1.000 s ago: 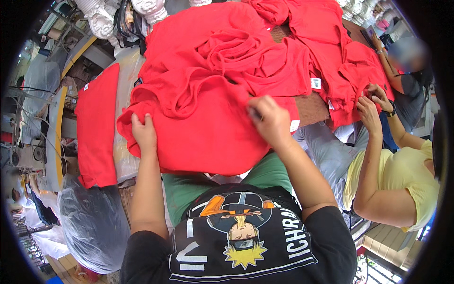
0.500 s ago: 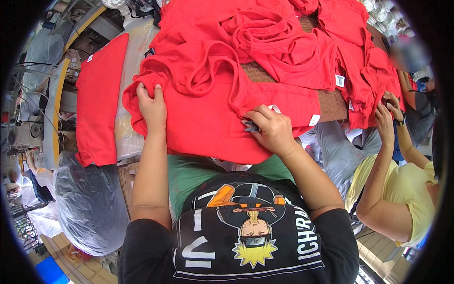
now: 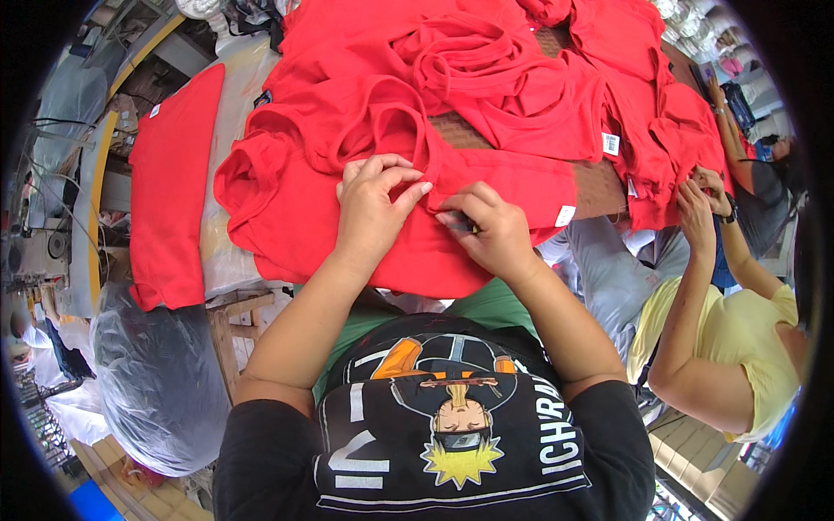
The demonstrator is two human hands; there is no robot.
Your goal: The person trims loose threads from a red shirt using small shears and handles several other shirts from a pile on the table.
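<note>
A red shirt (image 3: pixel 313 230) with curved, bound openings lies spread in front of me, its near edge hanging over my lap. My left hand (image 3: pixel 369 204) is over its middle, thumb and forefinger closed together at the edge of an opening. To its right, my right hand (image 3: pixel 491 226) is closed around small dark thread snips (image 3: pixel 458 222), mostly hidden by the fingers, close above the cloth. A white tag (image 3: pixel 565 215) sits on the red cloth to the right of that hand.
More red garments (image 3: pixel 504 78) are heaped on the brown patterned table (image 3: pixel 599 187). At left lies a folded red garment (image 3: pixel 174 182), above a large plastic-wrapped bundle (image 3: pixel 156 382). A co-worker in yellow (image 3: pixel 712 347) handles red cloth at the right; another person is beyond.
My left hand has left the shirt's left side and moved right to its middle, near my right hand. The right hand stays in nearly the same place, still holding the snips.
</note>
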